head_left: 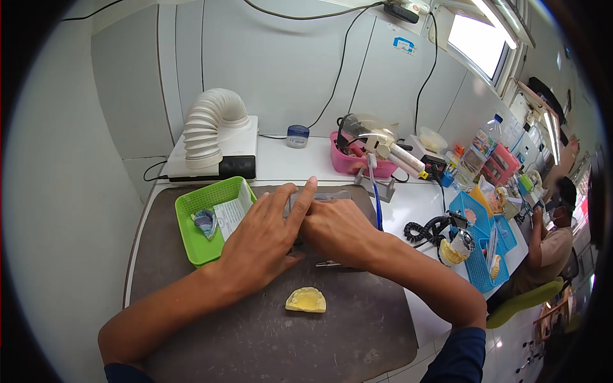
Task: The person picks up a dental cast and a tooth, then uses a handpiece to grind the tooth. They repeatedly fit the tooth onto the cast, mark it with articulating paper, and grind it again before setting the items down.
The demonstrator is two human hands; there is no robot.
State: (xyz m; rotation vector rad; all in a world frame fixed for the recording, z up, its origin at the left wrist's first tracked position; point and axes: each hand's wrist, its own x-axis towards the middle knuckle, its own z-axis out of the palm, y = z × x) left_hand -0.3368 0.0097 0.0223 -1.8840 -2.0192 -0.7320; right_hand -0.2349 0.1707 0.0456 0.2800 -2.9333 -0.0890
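Note:
On the dark mat [255, 338], a yellow plaster dental cast [306, 300] lies just in front of my hands. My left hand [258, 233] has its fingers stretched out and apart, with the fingertips meeting my right hand. Curled closed beside it, my right hand [341, 230] has its fingertips hidden, so what it holds, if anything, cannot be made out. A greyish see-through item [332, 195] shows partly behind both hands. Below the right hand, the end of a thin metal tool [329, 263] sticks out. Left of my hands is a green basket [186, 233] holding a paper slip [231, 217] and a blue-purple piece [205, 223].
Behind the mat stand a white unit with a ribbed hose [204, 127], a blue-lidded jar [297, 136] and a pink basket [345, 163]. To the right are a coiled black cord [424, 230], blue trays [476, 271] and another seated person [549, 246].

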